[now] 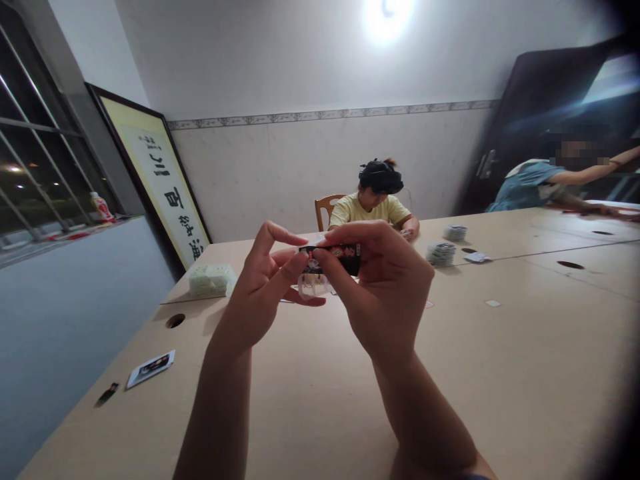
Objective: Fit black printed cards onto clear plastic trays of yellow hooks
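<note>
Raised over the table, a small black label or card (pixel 346 264) with red and white print is pinched between my two hands. My left hand (pixel 260 283) is closed on its left end, thumb in front and index finger at the top edge. At the other end, my right hand (pixel 393 287) is closed in the same way, its thumb pressed on the printed face. Just below the black piece shows a clear plastic part (pixel 314 288) with curved edges, between the left fingers. Whether it is joined to the label I cannot tell.
On the table (pixel 310 400) lie a wrapped pale stack (pixel 209 280), a white printed packet (pixel 151 369), a small black strip (pixel 107 394) and bundled packets (pixel 441 253). A cable hole (pixel 175 321) is at left. A person in yellow (pixel 345 210) sits opposite; another (pixel 525 183) leans at right.
</note>
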`<state>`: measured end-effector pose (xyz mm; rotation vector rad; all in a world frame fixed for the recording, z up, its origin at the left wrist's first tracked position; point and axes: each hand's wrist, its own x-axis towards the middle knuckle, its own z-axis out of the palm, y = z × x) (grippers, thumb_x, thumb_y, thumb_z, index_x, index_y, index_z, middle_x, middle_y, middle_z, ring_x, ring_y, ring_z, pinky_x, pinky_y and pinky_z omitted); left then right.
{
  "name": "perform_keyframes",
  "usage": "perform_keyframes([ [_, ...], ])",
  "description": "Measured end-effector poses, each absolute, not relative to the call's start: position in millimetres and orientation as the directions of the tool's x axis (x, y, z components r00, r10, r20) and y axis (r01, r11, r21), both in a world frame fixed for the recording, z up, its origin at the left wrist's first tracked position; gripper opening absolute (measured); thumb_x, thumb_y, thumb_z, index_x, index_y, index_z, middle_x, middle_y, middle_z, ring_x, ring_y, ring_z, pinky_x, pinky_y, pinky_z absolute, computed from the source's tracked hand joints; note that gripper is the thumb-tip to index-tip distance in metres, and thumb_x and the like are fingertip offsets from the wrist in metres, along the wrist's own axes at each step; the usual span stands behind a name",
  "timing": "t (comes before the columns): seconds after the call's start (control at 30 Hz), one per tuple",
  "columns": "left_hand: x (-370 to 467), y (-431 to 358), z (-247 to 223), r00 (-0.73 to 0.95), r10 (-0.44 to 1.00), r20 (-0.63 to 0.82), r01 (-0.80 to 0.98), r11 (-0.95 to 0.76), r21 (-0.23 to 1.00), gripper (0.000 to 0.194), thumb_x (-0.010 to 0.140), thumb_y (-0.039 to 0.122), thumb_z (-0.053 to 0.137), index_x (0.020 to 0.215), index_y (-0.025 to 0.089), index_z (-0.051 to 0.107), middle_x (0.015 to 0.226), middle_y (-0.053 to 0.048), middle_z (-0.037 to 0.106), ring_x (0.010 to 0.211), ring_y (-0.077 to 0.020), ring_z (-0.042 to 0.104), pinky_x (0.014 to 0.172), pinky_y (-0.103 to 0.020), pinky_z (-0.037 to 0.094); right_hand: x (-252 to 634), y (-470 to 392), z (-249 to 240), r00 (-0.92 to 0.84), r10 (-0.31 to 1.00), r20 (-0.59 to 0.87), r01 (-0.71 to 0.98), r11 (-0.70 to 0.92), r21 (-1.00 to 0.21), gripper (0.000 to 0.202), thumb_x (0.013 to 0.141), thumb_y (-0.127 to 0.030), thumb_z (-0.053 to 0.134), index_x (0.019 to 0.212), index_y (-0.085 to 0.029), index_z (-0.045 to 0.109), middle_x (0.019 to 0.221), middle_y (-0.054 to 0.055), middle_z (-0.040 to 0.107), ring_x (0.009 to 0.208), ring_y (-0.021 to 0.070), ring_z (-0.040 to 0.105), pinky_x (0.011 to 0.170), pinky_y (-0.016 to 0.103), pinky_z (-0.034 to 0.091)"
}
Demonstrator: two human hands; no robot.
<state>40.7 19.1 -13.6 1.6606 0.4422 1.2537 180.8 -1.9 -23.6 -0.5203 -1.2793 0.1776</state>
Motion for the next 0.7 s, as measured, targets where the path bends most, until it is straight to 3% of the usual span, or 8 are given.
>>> perform_keyframes([
  [0.7,37.2,23.7,-14.0,0.447,0.747,0.492,-0.311,-0.386,0.868,0.030,0.093,0.050,0.069,0.101,0.026,0.052,0.090,0.001,0.073,0.068,-0.0177,0.077,0.063,-0.034,0.069,181.0,-2.5,-22.5,0.286,0.404,0.869,0.080,0.894,-0.442,0.023,0.080,-0.005,0.073,0.092,-0.024,0.068,0.084,-0.003,0.071,0.079,0.0123,0.070,0.068,0.026,0.060],
])
